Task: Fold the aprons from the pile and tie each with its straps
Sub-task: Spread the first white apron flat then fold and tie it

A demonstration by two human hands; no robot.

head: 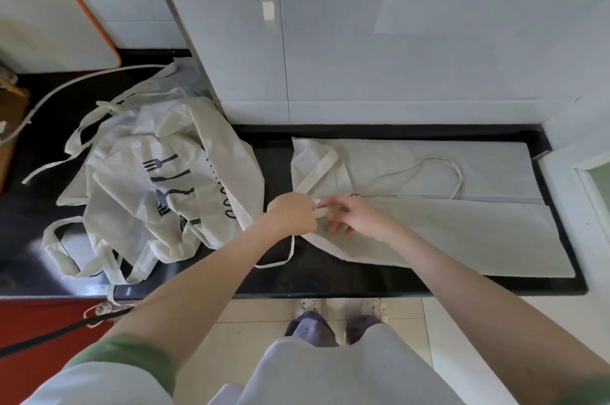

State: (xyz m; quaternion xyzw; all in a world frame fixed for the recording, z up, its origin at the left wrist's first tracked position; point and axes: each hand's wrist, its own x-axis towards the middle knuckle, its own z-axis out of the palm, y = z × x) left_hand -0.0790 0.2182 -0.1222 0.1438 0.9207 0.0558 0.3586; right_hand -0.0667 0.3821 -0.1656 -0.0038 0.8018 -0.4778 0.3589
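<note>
a glossy black countertop runs under white wall panels, above a pale tiled floor. the folded apron lies flat at the right, long axis left to right; at its left end the left hand grips its strap and the right hand pinches it. the apron pile to the left shows printed forks and partial lettering, seemingly "coo".

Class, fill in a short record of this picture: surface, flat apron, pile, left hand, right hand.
surface: black countertop
flat apron: spread out and folded over, lying to the right of the pile
pile: crumpled aprons, fork print showing, straps trailing loose
left hand: grips a strap at the flat apron's near end
right hand: pinches the same strap
</note>
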